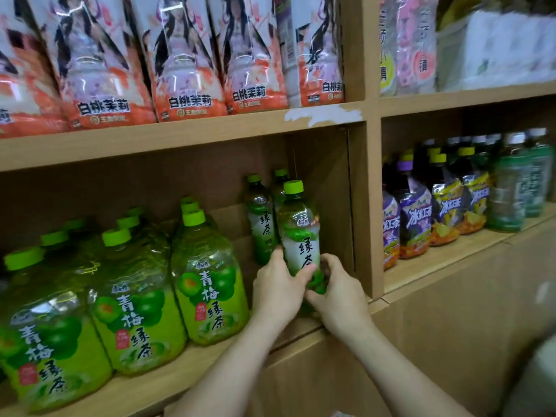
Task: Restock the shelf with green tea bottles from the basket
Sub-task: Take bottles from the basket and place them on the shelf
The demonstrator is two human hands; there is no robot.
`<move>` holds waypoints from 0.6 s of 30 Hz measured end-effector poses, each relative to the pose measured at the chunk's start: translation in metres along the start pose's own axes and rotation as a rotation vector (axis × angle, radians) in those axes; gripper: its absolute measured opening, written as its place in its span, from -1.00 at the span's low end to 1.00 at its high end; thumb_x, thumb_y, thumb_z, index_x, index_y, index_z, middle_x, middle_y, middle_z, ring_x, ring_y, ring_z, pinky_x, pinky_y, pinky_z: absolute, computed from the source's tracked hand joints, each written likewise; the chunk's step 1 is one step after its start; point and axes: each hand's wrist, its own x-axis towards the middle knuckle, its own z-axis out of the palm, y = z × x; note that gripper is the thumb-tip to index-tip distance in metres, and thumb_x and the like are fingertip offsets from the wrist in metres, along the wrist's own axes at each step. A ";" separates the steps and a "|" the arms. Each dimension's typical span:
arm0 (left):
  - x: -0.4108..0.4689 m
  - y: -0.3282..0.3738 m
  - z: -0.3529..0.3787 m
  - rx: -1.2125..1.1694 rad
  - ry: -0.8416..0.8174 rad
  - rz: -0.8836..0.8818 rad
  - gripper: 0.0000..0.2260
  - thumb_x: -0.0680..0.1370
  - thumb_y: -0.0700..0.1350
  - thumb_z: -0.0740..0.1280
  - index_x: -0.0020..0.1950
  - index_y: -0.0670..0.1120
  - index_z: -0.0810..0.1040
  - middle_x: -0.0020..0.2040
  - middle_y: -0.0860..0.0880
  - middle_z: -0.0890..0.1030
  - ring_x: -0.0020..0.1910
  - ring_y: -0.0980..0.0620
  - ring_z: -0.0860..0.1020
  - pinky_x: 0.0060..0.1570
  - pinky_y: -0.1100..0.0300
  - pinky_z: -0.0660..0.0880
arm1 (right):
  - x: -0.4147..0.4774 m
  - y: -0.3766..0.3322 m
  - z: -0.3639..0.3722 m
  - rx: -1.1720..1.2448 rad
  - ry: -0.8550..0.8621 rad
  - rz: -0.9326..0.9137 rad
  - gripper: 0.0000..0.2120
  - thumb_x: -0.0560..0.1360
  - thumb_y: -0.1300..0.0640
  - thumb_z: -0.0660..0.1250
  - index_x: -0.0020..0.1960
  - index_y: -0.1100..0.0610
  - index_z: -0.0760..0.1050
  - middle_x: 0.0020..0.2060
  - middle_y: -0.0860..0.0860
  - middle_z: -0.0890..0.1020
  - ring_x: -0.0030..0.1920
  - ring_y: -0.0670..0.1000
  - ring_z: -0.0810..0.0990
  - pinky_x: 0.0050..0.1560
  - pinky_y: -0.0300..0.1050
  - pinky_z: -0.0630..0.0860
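A green tea bottle (298, 230) with a lime cap stands upright at the front right of the wooden shelf (210, 350), close to the divider. My left hand (278, 288) wraps its lower left side and my right hand (341, 291) cups its base from the right. Both hands grip it. Two more green tea bottles (259, 219) stand right behind it, deeper in the same bay. The basket is out of view.
Large green plum tea bottles (207, 284) fill the shelf to the left. Peach jasmine bottles (186, 61) line the shelf above. Past the upright divider (365, 206), the right bay holds iced black tea bottles (445, 203) and pale green bottles (511, 182).
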 end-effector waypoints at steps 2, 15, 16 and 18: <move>0.013 -0.001 0.010 -0.022 -0.010 -0.018 -0.55 0.46 0.11 0.38 0.26 -0.06 0.42 0.15 -0.06 0.61 0.13 -0.10 0.56 0.09 0.05 0.52 | -0.004 0.009 -0.011 -0.024 0.011 -0.024 -0.45 0.41 0.09 0.44 0.35 0.00 0.34 0.16 -0.03 0.61 0.16 0.04 0.58 0.16 -0.06 0.51; 0.090 0.023 0.057 0.098 0.063 -0.207 -0.63 0.51 0.05 0.35 0.19 -0.15 0.44 0.12 -0.16 0.58 0.10 -0.16 0.55 -0.04 0.04 0.47 | -0.082 0.072 -0.129 0.118 0.107 0.052 -0.61 0.38 0.35 0.41 -0.11 -0.17 0.58 -0.26 -0.05 0.64 -0.33 -0.05 0.63 -0.22 -0.23 0.53; 0.090 0.025 0.056 0.100 0.069 -0.213 -0.64 0.51 0.02 0.36 0.19 -0.15 0.43 0.11 -0.16 0.58 0.08 -0.16 0.56 -0.06 0.04 0.47 | -0.085 0.076 -0.134 0.121 0.111 0.068 -0.56 0.38 0.34 0.40 -0.07 -0.22 0.55 -0.22 -0.08 0.64 -0.34 -0.02 0.64 -0.19 -0.12 0.55; 0.089 0.025 0.055 0.077 0.079 -0.232 -0.61 0.50 -0.04 0.39 0.24 -0.16 0.39 0.13 -0.17 0.58 0.09 -0.17 0.56 -0.04 0.03 0.49 | -0.091 0.084 -0.145 0.124 0.114 0.088 -0.52 0.40 0.34 0.39 -0.04 -0.28 0.52 -0.24 -0.09 0.65 -0.33 0.04 0.65 -0.15 -0.02 0.55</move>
